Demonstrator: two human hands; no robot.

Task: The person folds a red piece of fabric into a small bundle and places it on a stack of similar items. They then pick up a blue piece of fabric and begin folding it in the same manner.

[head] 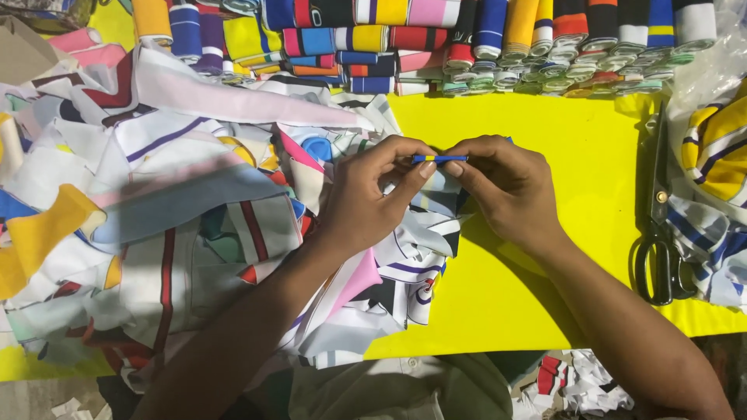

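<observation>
My left hand (372, 194) and my right hand (502, 183) meet over the yellow table (576, 179). Between their fingertips they pinch a narrow blue strip with a yellow stripe (440, 159), held level, the left hand at its left end and the right hand at its right end. Under the hands lies the edge of a big heap of printed fabric pieces (171, 210) in white, pink, yellow, red and blue, which fills the left half of the table.
Rows of folded striped ribbed bands (498, 47) in many colours line the far edge. Black scissors (660, 225) lie shut at the right, beside a clear plastic bag of striped fabric (716, 148). Fabric scraps (576, 381) lie below the near edge.
</observation>
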